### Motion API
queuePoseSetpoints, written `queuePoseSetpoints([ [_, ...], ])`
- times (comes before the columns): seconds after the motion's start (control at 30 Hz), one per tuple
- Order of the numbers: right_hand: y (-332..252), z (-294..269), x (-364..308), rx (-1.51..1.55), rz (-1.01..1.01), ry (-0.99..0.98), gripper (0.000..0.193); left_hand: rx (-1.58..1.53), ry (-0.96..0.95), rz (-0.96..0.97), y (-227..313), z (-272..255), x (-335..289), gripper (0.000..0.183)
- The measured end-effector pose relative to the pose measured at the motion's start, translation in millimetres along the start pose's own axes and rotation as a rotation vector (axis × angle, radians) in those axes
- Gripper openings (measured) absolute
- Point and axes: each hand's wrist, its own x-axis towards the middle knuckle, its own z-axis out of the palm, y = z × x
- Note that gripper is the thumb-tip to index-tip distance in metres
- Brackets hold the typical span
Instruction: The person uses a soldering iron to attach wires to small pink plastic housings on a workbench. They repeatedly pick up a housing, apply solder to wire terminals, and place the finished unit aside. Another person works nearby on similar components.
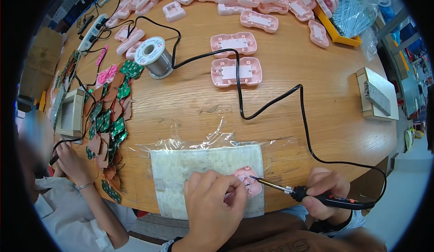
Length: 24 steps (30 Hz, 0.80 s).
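One white pad [169, 179] — perhaps two soldering irons [337, 201].

Workshop, small-electronics assembly. Evidence: one broad wooden tabletop [181, 112], a co-worker [74, 211] seated at its left side; one corded soldering iron [343, 202], black-handled; one reel of silver wire [160, 64]; green circuit boards [118, 127], heaped at left; pink plastic shells [259, 20], many alike, massed along the far side; one power strip [93, 31], plugs fitted; one yellow tray [350, 41], far right.
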Motion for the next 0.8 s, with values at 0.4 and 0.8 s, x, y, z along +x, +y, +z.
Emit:
queuePoseSetpoints([
  [0.4,5,3,11,0.051,-0.051,-0.045,0.021,-0.032,0.008,0.031,3,-5,4,0.007],
  [0.8,4,-9,10,0.087,-0.042,0.012,0.026,-0.028,-0.005,0.030,3,-7,4,0.007],
])
